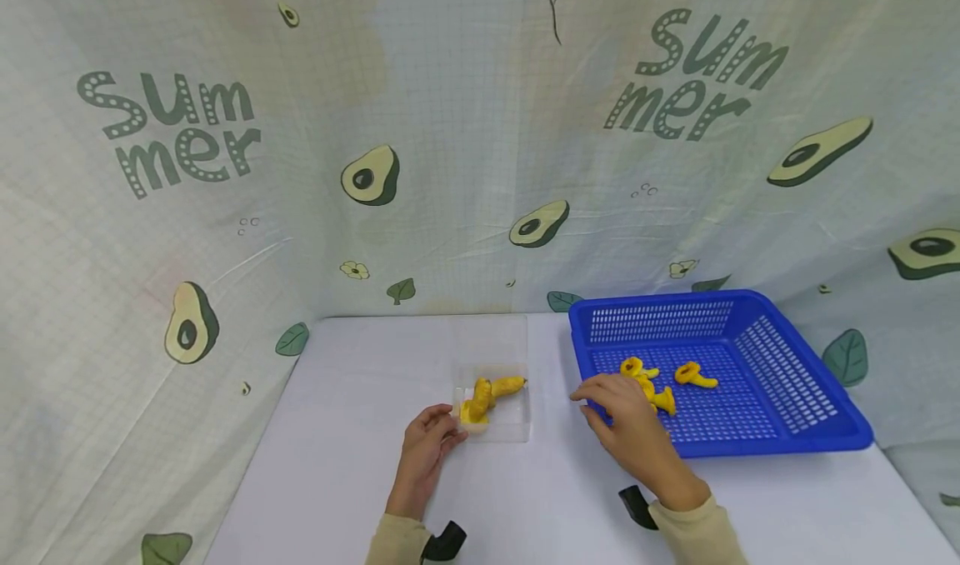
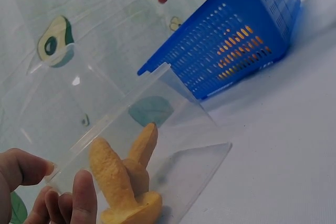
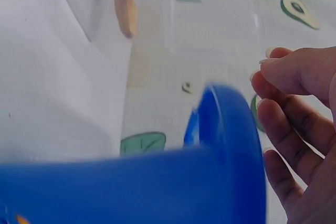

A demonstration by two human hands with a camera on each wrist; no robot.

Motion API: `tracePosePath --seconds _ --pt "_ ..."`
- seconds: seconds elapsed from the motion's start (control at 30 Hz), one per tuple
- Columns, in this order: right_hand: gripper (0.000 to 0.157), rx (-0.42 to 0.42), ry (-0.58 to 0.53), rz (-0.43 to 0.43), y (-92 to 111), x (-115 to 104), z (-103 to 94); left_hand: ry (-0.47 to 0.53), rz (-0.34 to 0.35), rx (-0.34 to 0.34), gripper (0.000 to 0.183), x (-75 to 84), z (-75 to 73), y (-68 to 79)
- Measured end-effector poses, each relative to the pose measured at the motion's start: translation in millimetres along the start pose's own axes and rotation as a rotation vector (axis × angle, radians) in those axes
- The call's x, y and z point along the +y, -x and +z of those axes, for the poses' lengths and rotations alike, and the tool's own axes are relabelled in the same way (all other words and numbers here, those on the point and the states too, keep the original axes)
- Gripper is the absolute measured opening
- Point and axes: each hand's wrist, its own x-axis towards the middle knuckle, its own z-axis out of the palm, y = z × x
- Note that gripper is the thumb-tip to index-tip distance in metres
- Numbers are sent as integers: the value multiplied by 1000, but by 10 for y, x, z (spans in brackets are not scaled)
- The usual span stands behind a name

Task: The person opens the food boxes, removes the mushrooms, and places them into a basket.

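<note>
My left hand (image 1: 431, 452) pinches the left edge of a clear plastic box (image 1: 513, 426), thumb and fingertips at its rim in the left wrist view. Inside lie yellow trumpet-shaped pieces (image 2: 113, 174) that look like mushrooms, with thick bumpy stems and a flared end. The box's clear lid (image 1: 491, 340) is raised at the back. Over the left edge of a blue plastic basket (image 1: 780, 407) hovers my right hand (image 1: 633, 427), its fingers loosely bent with nothing between them. More yellow trumpet-shaped pieces (image 1: 696, 375) lie in the basket, some partly hidden behind that hand.
A white-covered table (image 1: 322, 482) lies under the box and basket. Behind it hangs a pale curtain (image 1: 450, 240) printed with avocados and leaves. The basket's raised blue rim (image 3: 231, 129) stands close to the right hand.
</note>
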Motion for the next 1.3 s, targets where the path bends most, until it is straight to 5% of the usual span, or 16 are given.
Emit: tracePosePath --seconds 1.3 --pt "27 -239 -76 -64 -566 -343 802 -12 2 7 37 -40 -10 -14"
